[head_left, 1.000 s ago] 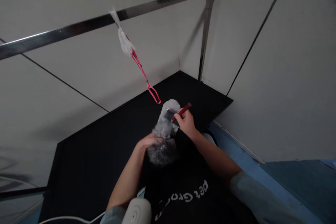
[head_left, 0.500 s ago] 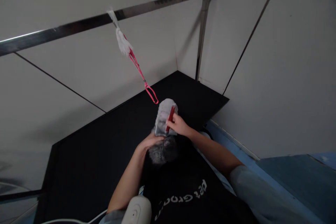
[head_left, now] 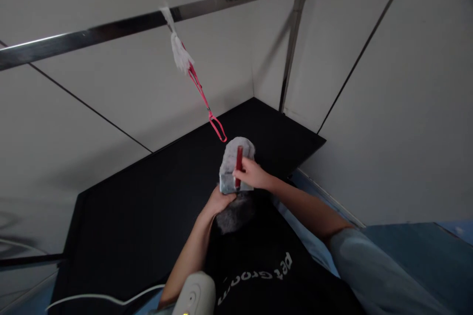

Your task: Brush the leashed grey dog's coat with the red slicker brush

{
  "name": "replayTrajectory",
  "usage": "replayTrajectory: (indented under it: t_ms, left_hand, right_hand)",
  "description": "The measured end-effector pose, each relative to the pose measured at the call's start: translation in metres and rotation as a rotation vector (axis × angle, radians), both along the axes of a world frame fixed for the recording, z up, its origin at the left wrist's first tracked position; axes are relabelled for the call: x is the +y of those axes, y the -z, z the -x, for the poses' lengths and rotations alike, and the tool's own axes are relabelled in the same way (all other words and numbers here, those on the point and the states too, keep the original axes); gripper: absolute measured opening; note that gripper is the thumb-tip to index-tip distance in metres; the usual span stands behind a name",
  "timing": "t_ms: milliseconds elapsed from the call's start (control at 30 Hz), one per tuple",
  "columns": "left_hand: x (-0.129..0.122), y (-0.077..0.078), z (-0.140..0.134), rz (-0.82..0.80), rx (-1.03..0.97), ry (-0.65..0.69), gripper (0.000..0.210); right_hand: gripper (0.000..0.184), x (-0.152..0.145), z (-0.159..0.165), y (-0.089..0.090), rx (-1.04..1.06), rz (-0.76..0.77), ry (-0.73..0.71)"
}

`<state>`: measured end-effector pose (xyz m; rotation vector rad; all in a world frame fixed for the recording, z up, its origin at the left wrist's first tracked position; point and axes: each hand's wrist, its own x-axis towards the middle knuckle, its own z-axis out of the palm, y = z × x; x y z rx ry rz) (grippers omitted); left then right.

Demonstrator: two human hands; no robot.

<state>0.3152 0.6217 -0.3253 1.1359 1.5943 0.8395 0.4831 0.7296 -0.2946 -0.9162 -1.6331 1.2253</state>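
A small furry animal (head_left: 243, 146), pale grey on its far part and darker grey close to my apron, is at the near edge of the black table; its kind I cannot make out. My right hand (head_left: 253, 174) grips the red handle of a slicker brush (head_left: 239, 160). The brush's wide, flat silver head lies across the animal's fur. Just below and left of the brush head, my left hand (head_left: 220, 199) holds the animal, its thumb laid across the fur. The fingers underneath are mostly hidden.
A black table (head_left: 148, 206) stands against pale wall panels. Above it runs a metal bar (head_left: 121, 27), from which a pink loop leash (head_left: 199, 88) hangs by a white tie. A white device (head_left: 195, 293) and a pale cable (head_left: 107, 297) are at the bottom.
The red handle has turned more upright, and the brush head shows more squarely across the fur. My left hand stays at the animal. The view has shifted slightly.
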Motion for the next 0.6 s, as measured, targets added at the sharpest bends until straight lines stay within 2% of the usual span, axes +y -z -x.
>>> replayTrajectory:
  t_ms: [67,200,233,333,367,500,533,600]
  left_hand:
    - [-0.001,-0.003,0.000,-0.002,-0.035,-0.016,0.044]
    - [-0.002,-0.010,-0.001,-0.032,-0.068,-0.019,0.045]
    - [-0.002,-0.011,-0.001,-0.033,-0.057,-0.016,0.043]
    - [-0.002,-0.012,0.000,0.014,-0.012,-0.008,0.036]
    - [-0.002,-0.011,0.000,0.034,0.003,-0.010,0.035]
    - [-0.002,-0.010,0.000,0.013,0.012,-0.010,0.040]
    - [-0.001,-0.009,0.000,0.006,0.008,-0.010,0.040]
    - [0.000,-0.008,0.000,0.010,0.016,-0.009,0.037]
  right_hand:
    - [0.015,-0.002,-0.001,-0.005,-0.127,-0.038,-0.058]
    - [0.011,-0.006,-0.003,-0.011,-0.126,-0.104,0.159]
    - [0.010,-0.006,-0.003,-0.012,-0.114,-0.088,0.127]
    - [0.010,-0.005,-0.003,-0.010,-0.155,-0.014,-0.096]
    - [0.010,-0.003,-0.004,-0.010,-0.170,-0.005,-0.103]
    - [0.011,0.001,-0.010,-0.013,-0.100,-0.057,0.240]
    - [0.012,0.000,-0.011,-0.012,-0.088,-0.068,0.236]
    - [0.012,-0.004,-0.010,-0.009,-0.108,-0.049,0.067]
